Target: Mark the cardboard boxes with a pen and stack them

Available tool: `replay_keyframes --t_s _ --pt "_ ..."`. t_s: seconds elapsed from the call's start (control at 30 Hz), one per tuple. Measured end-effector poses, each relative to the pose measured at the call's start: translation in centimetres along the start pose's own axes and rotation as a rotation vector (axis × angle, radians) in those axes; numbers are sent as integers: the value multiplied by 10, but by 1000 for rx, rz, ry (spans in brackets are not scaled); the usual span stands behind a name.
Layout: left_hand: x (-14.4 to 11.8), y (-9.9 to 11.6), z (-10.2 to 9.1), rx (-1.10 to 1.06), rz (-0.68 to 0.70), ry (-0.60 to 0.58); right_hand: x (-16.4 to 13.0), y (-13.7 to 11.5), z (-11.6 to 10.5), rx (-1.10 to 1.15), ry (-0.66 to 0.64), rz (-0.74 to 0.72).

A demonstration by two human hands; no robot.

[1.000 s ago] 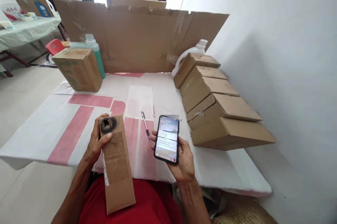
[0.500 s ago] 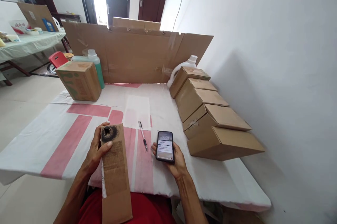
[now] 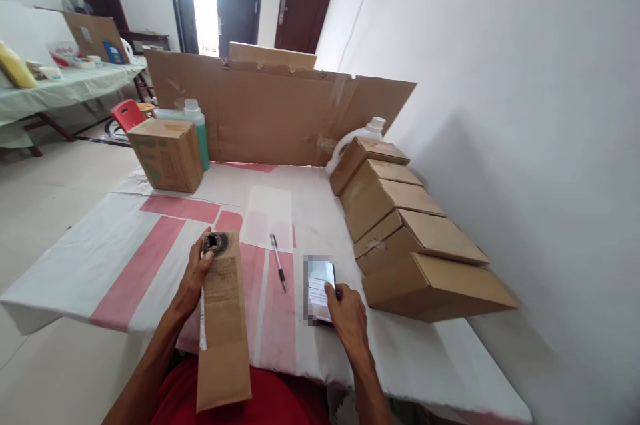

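Left hand: the left hand [image 3: 196,276] reaches forward from a bent forearm and grips the upper left edge of the long cardboard box [image 3: 223,325], thumb on its top face beside a dark ragged hole.
Box: tilted, its far end on the table [image 3: 120,238], its near end over the person's lap.
Right hand: the right hand [image 3: 349,316] lies palm down, closed round the phone [image 3: 320,286], which lies flat on the table, screen up.
Pen: the pen [image 3: 278,271] lies between box and phone.
Right side: a row of leaning cartons [image 3: 400,232] just beside the phone.

table [image 3: 100,258] under white-and-pink cover; pen [image 3: 278,270] and phone [image 3: 320,288] lower centre, cardboard boxes [image 3: 400,225] right, box [image 3: 167,155] upper left.
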State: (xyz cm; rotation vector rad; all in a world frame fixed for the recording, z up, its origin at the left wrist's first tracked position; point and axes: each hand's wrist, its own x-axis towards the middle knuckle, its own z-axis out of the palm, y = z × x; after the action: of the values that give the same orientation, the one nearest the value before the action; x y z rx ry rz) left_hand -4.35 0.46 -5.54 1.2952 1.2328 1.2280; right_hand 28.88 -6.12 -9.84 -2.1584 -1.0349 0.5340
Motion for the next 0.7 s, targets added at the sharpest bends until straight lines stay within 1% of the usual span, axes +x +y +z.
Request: replay_keyframes --t_s 0.1,0.17,0.23,0.27,0.3,0.33,0.4,0.43,0.47,0.5,0.53,0.6,0.67,0.7 --pt "3 -9 1 -53 -16 10 -2 0 -4 -110 -7 -35" --pt "0 -14 0 -54 3 43 -5 -2 -3 -171 25 -84" --pt "-8 -19 0 -48 -4 74 -13 -7 4 -194 80 -215" --pt "-16 -22 0 -45 -12 82 -21 -11 9 -172 70 -310" --pt "-26 -26 0 -44 -17 81 -31 -14 16 -129 8 -418" --pt "-37 -29 0 -41 -16 71 -43 -18 23 -74 -108 -525" --pt "-64 -33 0 -34 -4 23 -70 -25 38 22 -438 -684" --pt "-77 -33 -1 -41 -9 -2 -83 -29 44 49 -591 -731" --pt "-88 -30 -3 -65 -35 -18 -94 -35 48 67 -712 -754" --pt "-97 -26 -5 -110 -84 -23 -101 -41 50 85 -802 -760" --pt "-103 -18 -8 -172 -148 -22 -106 -48 50 110 -868 -759" --pt "-106 2 -18 -312 -287 -15 -104 -68 45 179 -948 -742" --pt "-102 25 -31 -389 -396 -27 -94 -92 39 266 -987 -707" --pt "-99 35 -37 -394 -425 -42 -87 -105 37 319 -987 -684"
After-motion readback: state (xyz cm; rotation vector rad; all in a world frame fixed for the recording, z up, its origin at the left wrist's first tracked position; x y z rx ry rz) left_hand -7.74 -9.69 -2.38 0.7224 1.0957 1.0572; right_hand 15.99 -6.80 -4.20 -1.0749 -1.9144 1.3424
